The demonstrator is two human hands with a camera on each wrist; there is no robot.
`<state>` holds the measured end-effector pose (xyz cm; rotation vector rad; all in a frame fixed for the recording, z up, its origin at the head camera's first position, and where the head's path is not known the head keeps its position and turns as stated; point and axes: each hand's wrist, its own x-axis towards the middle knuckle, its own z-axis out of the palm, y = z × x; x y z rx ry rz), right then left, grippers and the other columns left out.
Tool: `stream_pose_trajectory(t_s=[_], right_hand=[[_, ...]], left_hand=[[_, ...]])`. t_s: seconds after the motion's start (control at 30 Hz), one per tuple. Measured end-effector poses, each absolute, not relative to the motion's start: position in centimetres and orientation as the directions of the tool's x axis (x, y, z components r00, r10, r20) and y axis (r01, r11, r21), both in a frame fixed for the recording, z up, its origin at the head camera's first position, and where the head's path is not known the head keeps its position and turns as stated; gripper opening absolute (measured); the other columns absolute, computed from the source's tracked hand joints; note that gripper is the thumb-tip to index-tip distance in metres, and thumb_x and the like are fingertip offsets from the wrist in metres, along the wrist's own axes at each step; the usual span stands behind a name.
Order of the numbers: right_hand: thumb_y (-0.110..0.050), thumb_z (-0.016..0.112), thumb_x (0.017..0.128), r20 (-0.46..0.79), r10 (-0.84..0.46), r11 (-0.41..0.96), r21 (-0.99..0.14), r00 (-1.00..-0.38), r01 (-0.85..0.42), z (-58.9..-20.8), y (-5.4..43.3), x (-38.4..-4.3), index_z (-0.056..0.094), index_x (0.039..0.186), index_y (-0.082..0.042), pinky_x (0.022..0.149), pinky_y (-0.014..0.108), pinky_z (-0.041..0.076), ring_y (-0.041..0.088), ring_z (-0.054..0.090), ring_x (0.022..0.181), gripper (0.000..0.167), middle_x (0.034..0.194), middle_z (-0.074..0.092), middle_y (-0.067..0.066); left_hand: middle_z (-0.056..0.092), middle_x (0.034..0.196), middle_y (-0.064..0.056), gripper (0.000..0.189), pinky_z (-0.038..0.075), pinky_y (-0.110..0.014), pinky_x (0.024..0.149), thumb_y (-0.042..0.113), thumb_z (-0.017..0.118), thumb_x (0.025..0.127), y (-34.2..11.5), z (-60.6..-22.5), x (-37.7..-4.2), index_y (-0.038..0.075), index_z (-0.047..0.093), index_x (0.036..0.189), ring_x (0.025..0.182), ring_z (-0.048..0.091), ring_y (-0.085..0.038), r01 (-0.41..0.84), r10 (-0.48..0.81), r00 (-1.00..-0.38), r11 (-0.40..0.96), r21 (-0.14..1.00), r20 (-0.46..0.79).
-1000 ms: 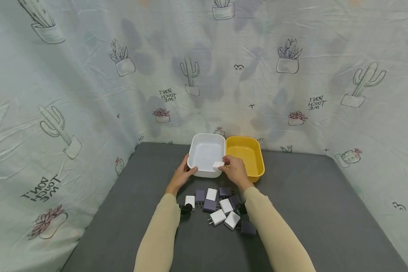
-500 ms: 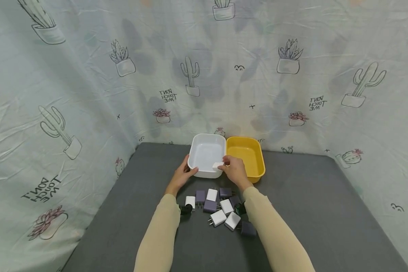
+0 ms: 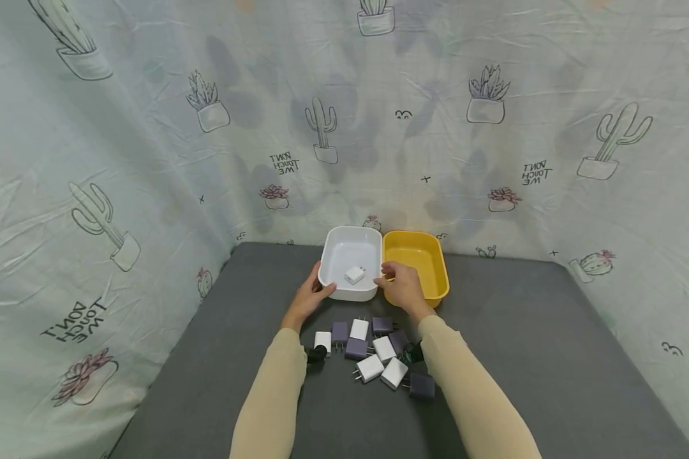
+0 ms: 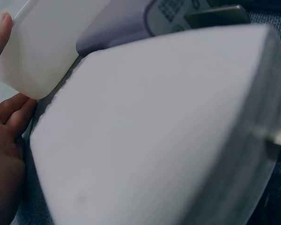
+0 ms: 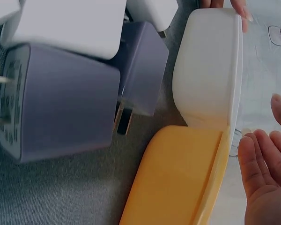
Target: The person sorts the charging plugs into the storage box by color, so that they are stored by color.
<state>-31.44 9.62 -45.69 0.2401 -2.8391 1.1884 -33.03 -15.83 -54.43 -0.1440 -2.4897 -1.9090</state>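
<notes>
A white plastic bin [image 3: 351,295] stands at the back of the table, and my left hand [image 3: 308,296] grips its near left corner, thumb over the rim and fingers along the outside wall. Inside the bin lies one white plug-in charger [image 3: 355,275]. My right hand [image 3: 406,287] hovers by the bin's right rim, over the near part of the yellow bin [image 3: 443,280]. Its fingers [image 5: 253,157] are loosely extended with nothing between them, as the right wrist view shows.
Several white chargers [image 3: 370,368] and dark purple chargers [image 3: 356,349] lie in a loose group between the forearms on the grey table [image 3: 551,357]. A white charger [image 4: 145,122] looms close in the left wrist view. A cactus-print cloth [image 3: 413,153] surrounds the table's back and sides.
The white charger that my right hand pinched over the white bin now lies on the bin's floor. My right hand has let go and shifted slightly right; my left hand stays at the bin.
</notes>
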Motion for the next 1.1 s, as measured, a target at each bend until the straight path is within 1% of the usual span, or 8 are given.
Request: stream_pose_trajectory(t_s=[0.17,0.27,0.5,0.57,0.7,0.83,0.93,1.1], right_hand=[[-0.026,0.074,0.088,0.121,-0.126,0.684,-0.708,-0.985,-0.175,-45.7,10.3,-31.3,0.061,0.128,-0.005,0.096,0.042,0.054,0.028,0.063,0.108,0.047,0.120,0.067,0.012],[-0.026,0.075,0.087,0.118,-0.132,0.674,-0.718,-0.984,-0.177,-45.8,10.4,-31.2,0.061,0.128,-0.006,0.094,0.041,0.055,0.027,0.063,0.108,0.047,0.120,0.067,0.011],[-0.023,0.078,0.084,0.125,-0.154,0.646,-0.738,-0.980,-0.196,-46.1,11.0,-30.7,0.063,0.126,-0.006,0.089,0.039,0.057,0.026,0.066,0.103,0.047,0.117,0.069,0.011],[-0.023,0.079,0.083,0.129,-0.158,0.642,-0.740,-0.979,-0.201,-46.2,11.2,-30.5,0.063,0.126,-0.006,0.088,0.039,0.058,0.027,0.067,0.103,0.048,0.117,0.069,0.011],[-0.023,0.079,0.083,0.168,-0.182,0.635,-0.732,-0.969,-0.246,-46.5,11.9,-30.2,0.063,0.126,-0.003,0.087,0.040,0.058,0.028,0.068,0.100,0.050,0.116,0.070,0.013],[-0.023,0.079,0.083,0.184,-0.209,0.630,-0.726,-0.960,-0.276,-46.8,12.4,-29.9,0.063,0.124,-0.002,0.087,0.039,0.058,0.027,0.068,0.099,0.049,0.115,0.070,0.014],[-0.024,0.080,0.082,0.168,-0.228,0.623,-0.732,-0.959,-0.276,-47.1,12.5,-29.6,0.064,0.124,-0.003,0.088,0.039,0.058,0.025,0.068,0.099,0.049,0.115,0.070,0.012],[-0.022,0.080,0.081,0.160,-0.269,0.611,-0.733,-0.950,-0.297,-47.5,12.4,-29.1,0.064,0.122,-0.001,0.088,0.040,0.057,0.026,0.068,0.099,0.049,0.114,0.070,0.014]], left_hand=[[0.026,0.162,0.000,0.083,0.031,-0.049,0.117,0.034,0.069,0.092,-15.7,-54.3,-32.9,0.042,0.015,0.155,0.148,0.028,-0.025,0.068,0.072,-0.996,0.253,0.965,0.051],[0.025,0.162,-0.002,0.085,0.031,-0.050,0.117,0.033,0.069,0.091,-15.6,-54.2,-32.8,0.039,0.014,0.156,0.148,0.028,-0.027,0.076,0.071,-0.996,0.248,0.966,0.060],[0.025,0.162,-0.003,0.086,0.030,-0.049,0.118,0.037,0.070,0.090,-15.5,-54.0,-32.8,0.037,0.014,0.156,0.148,0.028,-0.026,0.068,0.079,-0.996,0.250,0.966,0.050],[0.023,0.163,-0.004,0.088,0.029,-0.050,0.118,0.037,0.070,0.090,-15.6,-53.8,-32.8,0.035,0.013,0.157,0.149,0.026,-0.027,0.068,0.092,-0.995,0.238,0.969,0.047],[0.020,0.163,-0.009,0.089,0.026,-0.052,0.119,0.031,0.069,0.092,-15.6,-52.4,-32.2,0.028,0.010,0.158,0.149,0.023,-0.030,0.043,0.124,-0.992,0.199,0.979,0.019],[0.019,0.162,-0.015,0.089,0.026,-0.052,0.118,0.026,0.068,0.093,-15.6,-50.9,-31.3,0.022,0.009,0.159,0.149,0.022,-0.034,0.031,0.146,-0.989,0.208,0.978,0.000],[0.020,0.162,-0.014,0.087,0.026,-0.052,0.118,0.027,0.068,0.093,-15.6,-51.6,-31.6,0.024,0.010,0.158,0.149,0.023,-0.033,0.046,0.132,-0.991,0.200,0.979,0.020],[0.026,0.162,-0.006,0.087,0.029,-0.049,0.118,0.036,0.070,0.090,-15.7,-53.9,-32.8,0.035,0.015,0.157,0.148,0.029,-0.027,0.060,0.074,-0.996,0.213,0.975,0.045]])
